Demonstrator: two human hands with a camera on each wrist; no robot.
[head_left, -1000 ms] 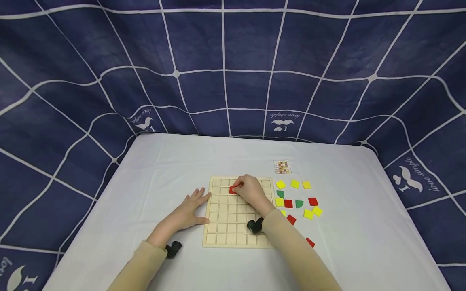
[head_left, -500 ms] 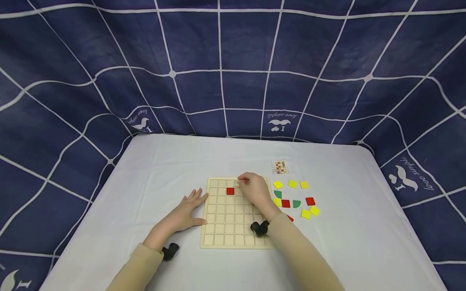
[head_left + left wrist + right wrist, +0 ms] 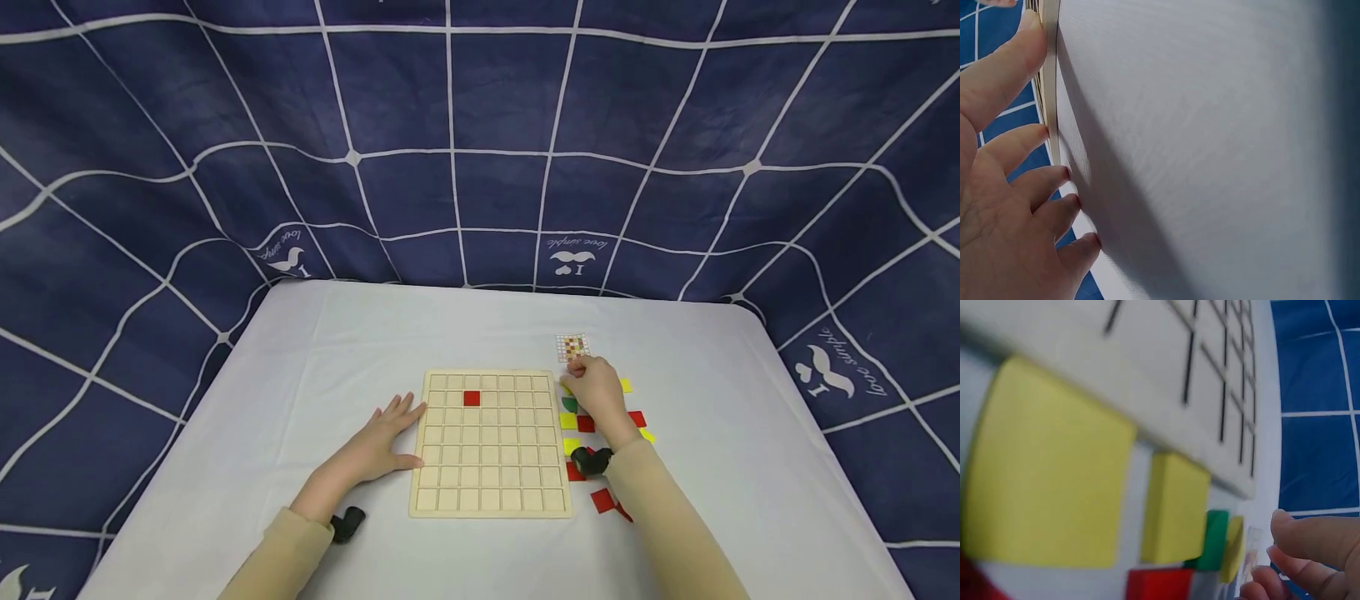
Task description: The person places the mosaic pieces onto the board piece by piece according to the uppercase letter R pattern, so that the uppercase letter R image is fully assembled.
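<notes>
In the head view, a wooden grid board (image 3: 480,454) lies on the white table with one red square tile (image 3: 472,398) in a cell of its second row from the back. My left hand (image 3: 371,450) rests at the board's left edge; its thumb (image 3: 1029,47) and index fingertip touch the side in the left wrist view. My right hand (image 3: 597,392) is over the loose tiles right of the board, loosely curled near a yellow tile (image 3: 1233,550). In the right wrist view its thumb (image 3: 1310,534) stands clear of that tile, and nothing shows in its grip.
Loose tiles lie along the board's right side: yellow squares (image 3: 568,421), red squares (image 3: 602,501) and a green quarter-round (image 3: 570,405). My right forearm partly covers them. A small printed pattern card (image 3: 572,346) lies behind them. A blue checked cloth (image 3: 495,192) rises behind the table.
My right hand let go of the red tile on the board, lifted away and moved right to the loose tiles. The left hand stays at the board's edge.
</notes>
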